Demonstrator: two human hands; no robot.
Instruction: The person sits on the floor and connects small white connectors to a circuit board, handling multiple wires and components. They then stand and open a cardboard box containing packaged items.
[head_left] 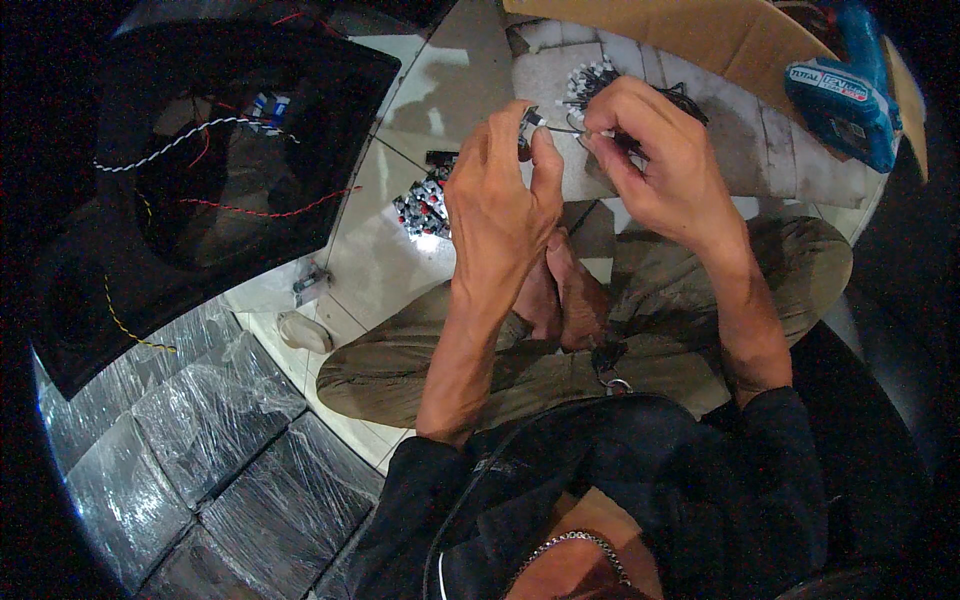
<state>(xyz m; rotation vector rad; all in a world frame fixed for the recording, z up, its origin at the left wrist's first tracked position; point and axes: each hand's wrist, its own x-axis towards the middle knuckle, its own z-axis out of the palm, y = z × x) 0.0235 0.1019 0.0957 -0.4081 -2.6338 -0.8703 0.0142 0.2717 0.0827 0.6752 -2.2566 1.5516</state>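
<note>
My left hand (505, 185) is closed, holding a small black-and-silver component (530, 118) between thumb and fingers. A thin dark wire (562, 130) runs from that part toward my right hand (655, 155), whose fingertips pinch it. Whether the wire is fixed to the component is too small to tell. Just beyond my right hand lies a bundle of dark wires with white tips (590, 82), partly covered by the hand. Beside my left wrist, a heap of small black-and-silver parts with red bits (424, 207) rests on the tiled floor (375, 220).
A large black molded panel (240, 230) fills the left, with a black-and-white twisted wire (190, 134) and a red one (265, 209) across it. Plastic-wrapped blocks (240, 430) sit lower left. At the far right are a cardboard piece (690, 40) and a teal cordless power tool (845, 105).
</note>
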